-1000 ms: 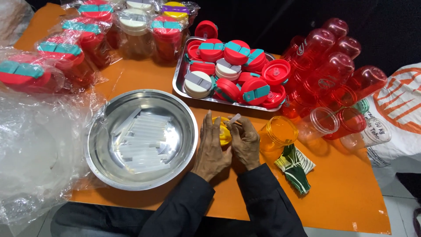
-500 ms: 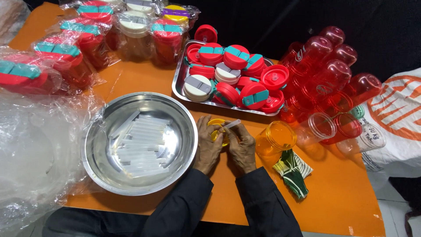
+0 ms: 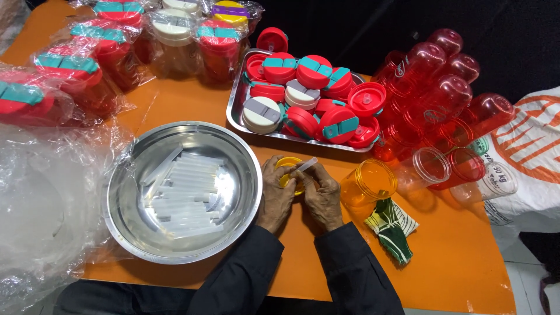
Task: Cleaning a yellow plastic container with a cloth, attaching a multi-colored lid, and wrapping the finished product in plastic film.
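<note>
**Yellow lid and clear straw held at the table's near edge**

Yellow lid (image 3: pixel 287 171) sits between both hands, low over the orange table (image 3: pixel 455 256), just right of the steel bowl (image 3: pixel 131 233). The left hand (image 3: pixel 275 192) curls around the lid's left side, fingers closed against its rim. The right hand (image 3: pixel 322 195) pinches a short clear straw (image 3: pixel 307 164) between thumb and fingertips, its lower end at the lid and its upper end tilted up to the right. Both wrists come out of dark sleeves.

The steel bowl holds a loose pile of more clear straws (image 3: pixel 184 195). Beyond the hands, a rectangular metal tray (image 3: pixel 234 111) is heaped with red lids fitted with teal or grey flaps. An open orange jar (image 3: pixel 366 185) lies on its side just right of the right hand, with a folded green-and-white cloth (image 3: pixel 392 226) near it. Red transparent jars (image 3: pixel 443 93) are stacked on their sides at the right. Plastic-wrapped jars (image 3: pixel 105 52) with lids on line the far left, and crumpled clear plastic (image 3: pixel 41 198) covers the left edge.
</note>
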